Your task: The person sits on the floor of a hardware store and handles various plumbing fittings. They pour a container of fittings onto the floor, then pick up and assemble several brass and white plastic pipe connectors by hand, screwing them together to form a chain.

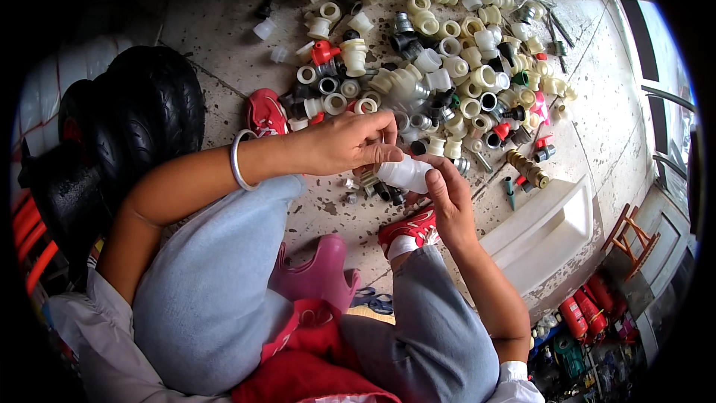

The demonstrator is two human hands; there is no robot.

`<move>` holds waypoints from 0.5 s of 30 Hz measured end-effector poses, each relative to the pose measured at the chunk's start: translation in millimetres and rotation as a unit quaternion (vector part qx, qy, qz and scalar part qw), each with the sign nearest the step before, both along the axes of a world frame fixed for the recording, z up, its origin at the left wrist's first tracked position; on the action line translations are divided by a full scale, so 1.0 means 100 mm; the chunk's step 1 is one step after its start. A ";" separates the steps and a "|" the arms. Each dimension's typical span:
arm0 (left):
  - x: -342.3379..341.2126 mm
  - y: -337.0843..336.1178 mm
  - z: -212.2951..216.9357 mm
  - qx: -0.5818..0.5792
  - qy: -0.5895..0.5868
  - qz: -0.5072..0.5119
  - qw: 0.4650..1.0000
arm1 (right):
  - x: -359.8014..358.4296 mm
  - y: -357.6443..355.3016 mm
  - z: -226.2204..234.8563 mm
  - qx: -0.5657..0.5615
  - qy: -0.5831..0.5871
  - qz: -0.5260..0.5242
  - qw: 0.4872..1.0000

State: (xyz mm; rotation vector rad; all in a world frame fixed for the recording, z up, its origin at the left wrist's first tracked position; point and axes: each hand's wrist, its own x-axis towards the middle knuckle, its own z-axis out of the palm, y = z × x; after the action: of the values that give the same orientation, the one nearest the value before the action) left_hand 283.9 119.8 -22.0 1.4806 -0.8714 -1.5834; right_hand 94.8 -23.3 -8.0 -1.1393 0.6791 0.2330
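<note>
Between my two hands is a white plastic pipe fitting, held above the floor in front of my knees. My left hand, with a pale bangle on its wrist, pinches the fitting's left end with thumb and fingers. Around its right end curl the thumb and fingers of my right hand. Beyond my hands spreads a loose heap of pipe fittings, mostly cream and white plastic, with some black, grey metal, green and red pieces. A brass fitting lies to the right of the heap.
Black tyres stand at my left. A white plastic bin sits on the right, beyond it a small wooden rack and red fire extinguishers. Between my legs is a pink plastic stool. The tiled floor is speckled.
</note>
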 end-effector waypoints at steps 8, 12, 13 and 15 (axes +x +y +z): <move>-0.17 0.02 0.03 -0.045 -0.091 0.048 0.994 | 0.00 0.10 -0.01 -0.141 0.007 -0.021 0.990; -0.23 -0.07 0.04 -0.233 -0.221 0.039 0.946 | -0.04 0.04 -0.07 0.044 0.125 -0.071 0.989; -0.24 -0.11 0.02 -0.299 -0.254 0.036 0.919 | -0.06 0.02 -0.09 0.092 0.157 -0.088 0.979; -0.22 -0.17 -0.01 -0.322 -0.275 0.021 0.906 | -0.11 -0.06 -0.15 0.143 0.132 -0.076 0.978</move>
State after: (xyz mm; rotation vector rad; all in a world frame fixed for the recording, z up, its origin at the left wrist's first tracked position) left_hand 261.6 103.2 -23.3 1.4268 -1.4938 -0.7028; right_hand 83.3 -29.4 -22.5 -0.7827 0.9302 0.3443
